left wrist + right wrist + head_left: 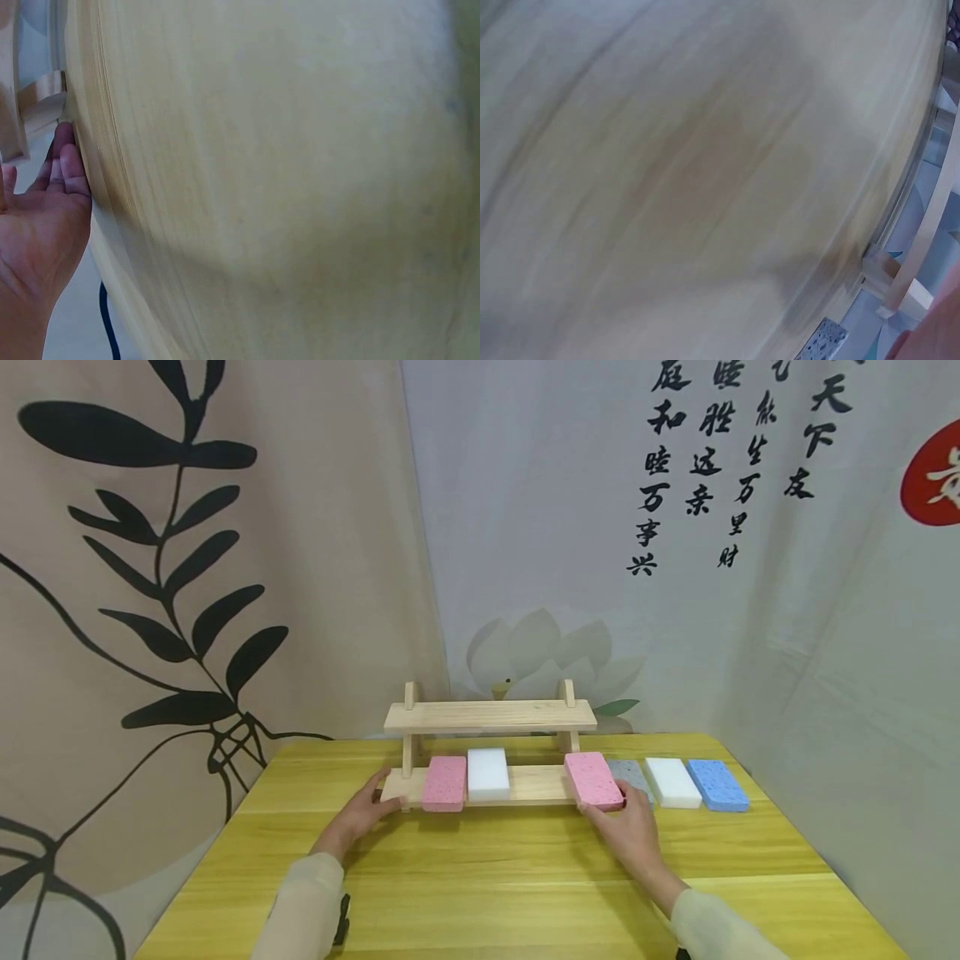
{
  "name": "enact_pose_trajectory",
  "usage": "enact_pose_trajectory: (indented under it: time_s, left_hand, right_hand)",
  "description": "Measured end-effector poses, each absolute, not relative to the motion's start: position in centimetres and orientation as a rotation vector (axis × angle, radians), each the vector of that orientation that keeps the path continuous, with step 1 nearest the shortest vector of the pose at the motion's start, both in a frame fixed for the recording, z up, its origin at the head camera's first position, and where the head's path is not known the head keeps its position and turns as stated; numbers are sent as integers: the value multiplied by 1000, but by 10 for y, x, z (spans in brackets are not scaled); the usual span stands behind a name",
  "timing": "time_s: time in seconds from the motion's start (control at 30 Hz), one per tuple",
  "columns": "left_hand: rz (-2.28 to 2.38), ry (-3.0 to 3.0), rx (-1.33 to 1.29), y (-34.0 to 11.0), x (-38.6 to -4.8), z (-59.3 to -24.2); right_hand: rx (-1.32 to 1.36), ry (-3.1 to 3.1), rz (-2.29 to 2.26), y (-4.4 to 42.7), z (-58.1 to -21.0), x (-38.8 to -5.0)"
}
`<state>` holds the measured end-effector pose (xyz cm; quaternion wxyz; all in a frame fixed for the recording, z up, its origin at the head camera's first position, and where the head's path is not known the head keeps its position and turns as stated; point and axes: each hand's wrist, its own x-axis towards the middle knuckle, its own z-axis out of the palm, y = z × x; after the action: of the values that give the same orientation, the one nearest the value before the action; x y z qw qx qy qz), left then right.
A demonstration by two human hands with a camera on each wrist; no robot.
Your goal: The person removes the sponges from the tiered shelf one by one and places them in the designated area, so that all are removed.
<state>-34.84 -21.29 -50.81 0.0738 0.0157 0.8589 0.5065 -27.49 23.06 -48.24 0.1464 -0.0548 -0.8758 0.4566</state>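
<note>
A two-tier wooden shelf [491, 717] stands at the back of the table. My left hand [362, 817] holds the left end of its lower board, thumb in front and fingers by the end; the left wrist view shows this hand [41, 232] with curled fingers beside the wood. On the lower board lie a pink sponge [445, 783] and, right beside it, a white sponge [488, 774]. My right hand [632, 831] grips a second pink sponge [592, 779], tilted over the board's right end. Only part of this hand [934, 330] enters the right wrist view.
Right of the shelf lie a grey speckled sponge [630, 772], partly hidden by the right hand, a white sponge [672, 782] and a blue sponge [717, 785]. The yellow wooden table [487, 885] runs up to a printed curtain [540, 510] behind.
</note>
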Motion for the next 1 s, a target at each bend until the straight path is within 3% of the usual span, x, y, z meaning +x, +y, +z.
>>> enact_pose_trajectory:
  time_s: [1.0]
  left_hand:
    - [1514,2590,30,-213,-351,-510]
  right_hand:
    - [-270,-2527,1316,296,-494,-250]
